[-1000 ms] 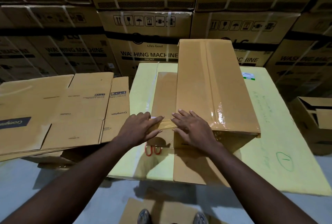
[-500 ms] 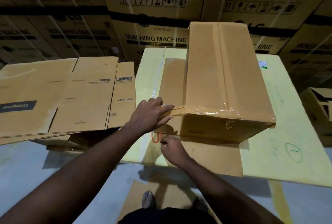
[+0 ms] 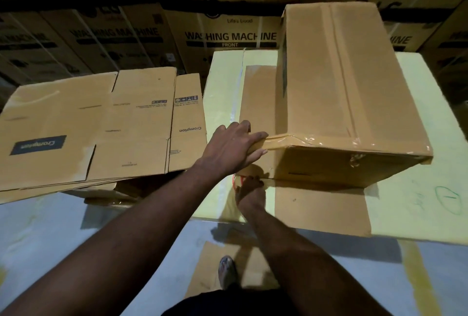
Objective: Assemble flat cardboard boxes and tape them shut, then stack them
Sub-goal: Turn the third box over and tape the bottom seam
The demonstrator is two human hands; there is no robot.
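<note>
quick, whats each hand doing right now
Left hand: pinching the tape strip at the box corner.
Right hand: at the red scissors; grip cannot be told.

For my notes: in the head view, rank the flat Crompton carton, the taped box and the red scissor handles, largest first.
1-2. flat Crompton carton and taped box: too alike to rank.
3. red scissor handles, partly hidden by the right hand.

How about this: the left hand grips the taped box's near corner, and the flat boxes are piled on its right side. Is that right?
Not quite. The flat boxes are piled to the left of the taped box, not its right, as the head view shows. The left hand does grip the box's near corner.
</note>
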